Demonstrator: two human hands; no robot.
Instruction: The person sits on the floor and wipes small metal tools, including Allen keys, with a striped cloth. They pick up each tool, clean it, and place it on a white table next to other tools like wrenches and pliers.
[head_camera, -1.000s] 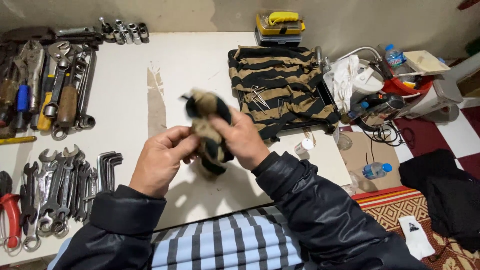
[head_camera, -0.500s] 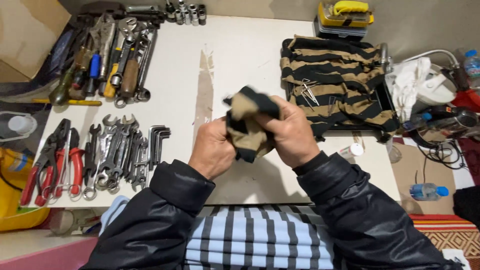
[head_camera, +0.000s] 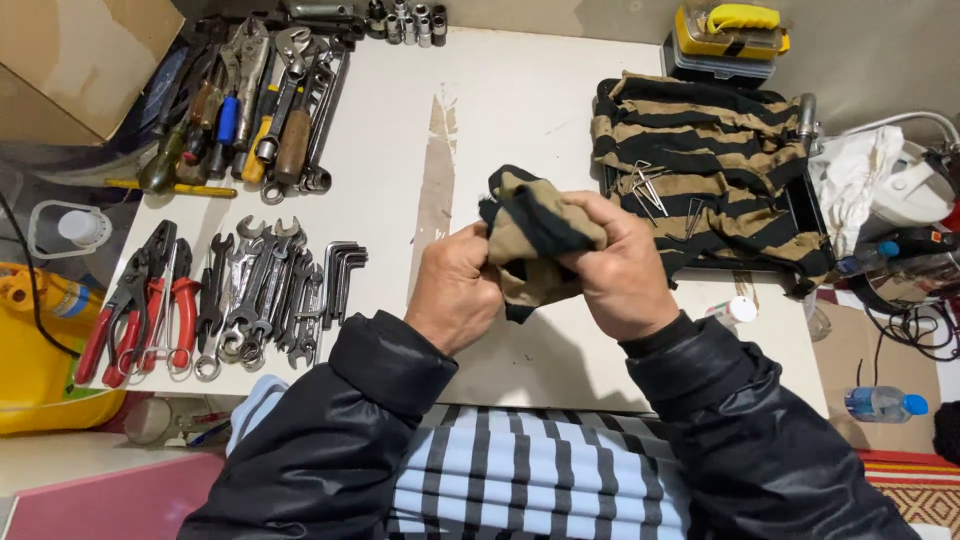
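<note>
Both my hands hold a bunched tan and black striped cloth above the white table. My left hand grips its lower left side. My right hand wraps over its right side, fingers closed on the fabric. Whatever is inside the cloth is hidden. A larger cloth of the same stripes lies spread over a dark tray at the right, with several thin metal pins on it.
Wrenches and hex keys and red-handled pliers lie at the left. Screwdrivers and spanners sit at the back left, sockets at the back. A yellow case stands back right; a small white bottle cap nearby.
The view has shifted so the table sits further right and closer. My hands keep the striped cloth between them and have turned it slightly; the tools lie unmoved.
</note>
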